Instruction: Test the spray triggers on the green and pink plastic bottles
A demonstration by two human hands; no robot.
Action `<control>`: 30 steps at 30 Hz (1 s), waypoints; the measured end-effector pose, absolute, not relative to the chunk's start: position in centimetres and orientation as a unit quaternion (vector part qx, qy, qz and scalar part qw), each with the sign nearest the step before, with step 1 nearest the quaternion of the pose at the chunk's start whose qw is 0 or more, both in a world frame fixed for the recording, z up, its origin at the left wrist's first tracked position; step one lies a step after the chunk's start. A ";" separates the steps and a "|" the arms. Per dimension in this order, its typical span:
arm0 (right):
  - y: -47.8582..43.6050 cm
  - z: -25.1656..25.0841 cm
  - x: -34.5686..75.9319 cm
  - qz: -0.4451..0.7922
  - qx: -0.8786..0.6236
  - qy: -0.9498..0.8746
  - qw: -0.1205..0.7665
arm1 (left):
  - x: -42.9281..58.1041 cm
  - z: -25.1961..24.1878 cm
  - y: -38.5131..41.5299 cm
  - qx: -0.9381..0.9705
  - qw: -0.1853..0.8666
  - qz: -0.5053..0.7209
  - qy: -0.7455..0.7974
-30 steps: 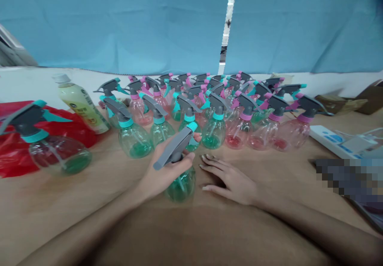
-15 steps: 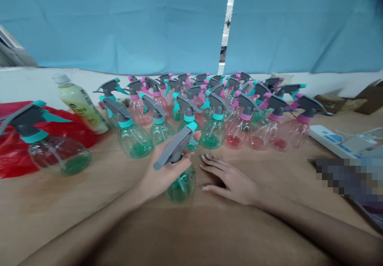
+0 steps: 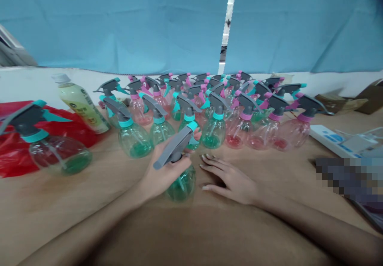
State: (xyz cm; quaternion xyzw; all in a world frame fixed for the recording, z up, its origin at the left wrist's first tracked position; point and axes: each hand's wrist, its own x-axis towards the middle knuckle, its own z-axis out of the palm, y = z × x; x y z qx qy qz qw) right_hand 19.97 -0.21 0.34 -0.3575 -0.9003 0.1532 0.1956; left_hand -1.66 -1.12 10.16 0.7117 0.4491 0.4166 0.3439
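My left hand (image 3: 166, 168) is closed around the neck of a clear green spray bottle (image 3: 181, 186) with a grey trigger head and a teal nozzle. The bottle stands upright at the table's near middle, some green showing in its lower part. To its right, my right hand (image 3: 230, 180) lies flat on the table, fingers spread, holding nothing. Just beyond both hands is a front row of spray bottles, including a green one (image 3: 213, 132) with a teal collar and a pink one (image 3: 236, 134) with a pink collar. Part of the held bottle's neck is hidden by my fingers.
Several more spray bottles crowd behind the front row. At left, another green spray bottle (image 3: 61, 156) stands before a red plastic bag (image 3: 74, 130) and a labelled drink bottle (image 3: 82, 104). A white power strip (image 3: 329, 138) and a dark blurred-out item (image 3: 344, 178) lie at right.
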 end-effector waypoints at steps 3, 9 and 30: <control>-0.2 0.3 20.0 0.154 -0.357 -0.900 0.197 | -1.7 10.2 -1.1 0.710 0.346 0.418 0.449; -0.2 0.2 20.0 0.153 -0.353 -0.900 0.205 | -1.7 10.2 -1.1 0.711 0.343 0.423 0.444; -0.2 0.2 20.0 0.155 -0.359 -0.897 0.208 | -2.0 10.7 -1.2 0.722 0.353 0.402 0.438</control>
